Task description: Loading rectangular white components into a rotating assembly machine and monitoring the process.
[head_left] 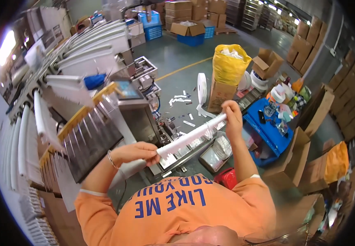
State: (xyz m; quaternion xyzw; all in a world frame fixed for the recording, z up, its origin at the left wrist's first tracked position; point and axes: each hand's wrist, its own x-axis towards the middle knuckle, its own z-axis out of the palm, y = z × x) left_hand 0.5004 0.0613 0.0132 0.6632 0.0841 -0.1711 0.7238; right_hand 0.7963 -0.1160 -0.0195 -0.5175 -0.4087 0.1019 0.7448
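Between my two hands stretches a long white roll (190,138), slim like a tube, with a ragged, fringed lower edge. My left hand (135,153), with a bangle at its wrist, is closed around the roll's near left end. Its far right end, which is higher, sits in the closed fingers of my right hand (233,118). The roll slants across in front of my orange shirt, above a metal machine bed (177,158). What the roll is made of, I cannot make out.
To the left stands a rack of white rolls (40,115) beside a yellow bar with metal rods (83,112). A machine with a screen (127,89) is ahead. Rightward are a yellow bag (229,67), a cluttered blue crate (273,139) and cardboard boxes (290,164). White scraps (178,99) litter the floor.
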